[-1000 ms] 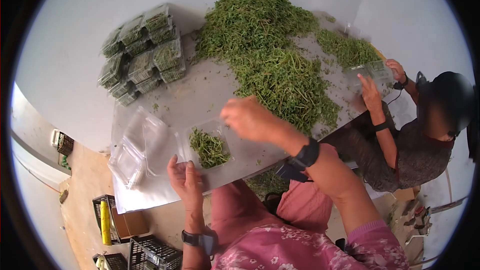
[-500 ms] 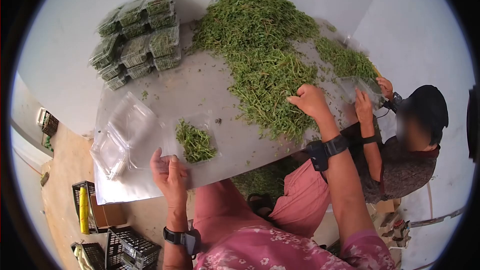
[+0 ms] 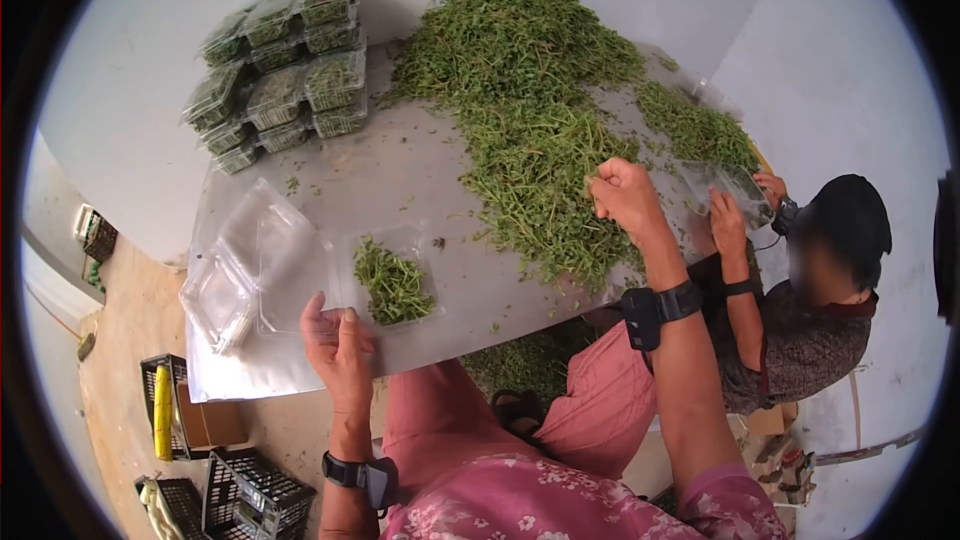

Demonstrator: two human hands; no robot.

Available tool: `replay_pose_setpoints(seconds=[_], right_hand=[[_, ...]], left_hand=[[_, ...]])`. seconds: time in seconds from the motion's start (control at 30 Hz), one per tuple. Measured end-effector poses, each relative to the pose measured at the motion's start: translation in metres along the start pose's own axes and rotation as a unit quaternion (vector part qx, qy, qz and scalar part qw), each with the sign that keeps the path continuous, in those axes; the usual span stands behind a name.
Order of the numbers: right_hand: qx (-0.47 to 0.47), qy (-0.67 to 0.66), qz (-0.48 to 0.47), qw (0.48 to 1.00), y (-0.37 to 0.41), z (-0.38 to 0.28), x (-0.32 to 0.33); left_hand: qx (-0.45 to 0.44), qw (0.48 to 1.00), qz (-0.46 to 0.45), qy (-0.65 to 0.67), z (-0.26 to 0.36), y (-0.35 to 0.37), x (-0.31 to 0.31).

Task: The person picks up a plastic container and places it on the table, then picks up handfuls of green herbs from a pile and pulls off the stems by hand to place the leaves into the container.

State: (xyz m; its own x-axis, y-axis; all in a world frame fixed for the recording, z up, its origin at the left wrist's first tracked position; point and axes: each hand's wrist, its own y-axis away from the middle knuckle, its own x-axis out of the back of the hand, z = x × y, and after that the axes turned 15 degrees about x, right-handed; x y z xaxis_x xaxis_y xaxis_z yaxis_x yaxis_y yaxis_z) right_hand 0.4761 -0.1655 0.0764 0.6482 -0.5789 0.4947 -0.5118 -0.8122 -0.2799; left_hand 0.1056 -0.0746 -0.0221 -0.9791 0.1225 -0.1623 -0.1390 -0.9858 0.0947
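Observation:
My left hand is at the table's front edge, its thumb and fingers curled at the near rim of an open clear plastic clamshell box. A small bunch of leafy green sprigs lies in the box's right half, and its lid half is folded out to the left. My right hand is closed in a pinch above the right side of a large heap of greens. Whether a sprig is between those fingertips cannot be made out against the heap.
Filled clamshell boxes are stacked at the back left. Empty open clamshells lie at the left front. A co-worker sits at the right, hands on a clear box beside another strip of greens. Black crates stand on the floor.
My right hand has turned slightly, and its fingers have closed into a pinch over the greens. My left hand stays at the box. The view has shifted a little.

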Motion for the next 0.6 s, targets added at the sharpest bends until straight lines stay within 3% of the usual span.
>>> replay_pose_setpoints(seconds=[0.1,0.2,0.3,0.4,0.6], right_hand=[[-0.001,-0.083,-0.002,0.997,-0.001,0.005,-0.002],[0.018,-0.022,0.029,0.999,-0.004,0.018,-0.004],[0.111,0.156,0.043,0.98,-0.003,0.019,-0.009],[0.115,0.193,0.052,0.973,-0.004,0.01,-0.024],[0.097,0.196,-0.041,0.975,-0.012,-0.001,-0.06]], left_hand=[[-0.005,1.0,0.006,0.004,0.0,0.001,0.0],[-0.01,1.0,0.019,0.007,0.002,0.002,-0.004],[-0.01,1.0,0.013,0.0,0.001,0.002,-0.003],[-0.004,1.0,0.0,-0.001,-0.001,0.001,0.0],[-0.012,1.0,0.001,-0.005,-0.004,-0.001,0.002]])
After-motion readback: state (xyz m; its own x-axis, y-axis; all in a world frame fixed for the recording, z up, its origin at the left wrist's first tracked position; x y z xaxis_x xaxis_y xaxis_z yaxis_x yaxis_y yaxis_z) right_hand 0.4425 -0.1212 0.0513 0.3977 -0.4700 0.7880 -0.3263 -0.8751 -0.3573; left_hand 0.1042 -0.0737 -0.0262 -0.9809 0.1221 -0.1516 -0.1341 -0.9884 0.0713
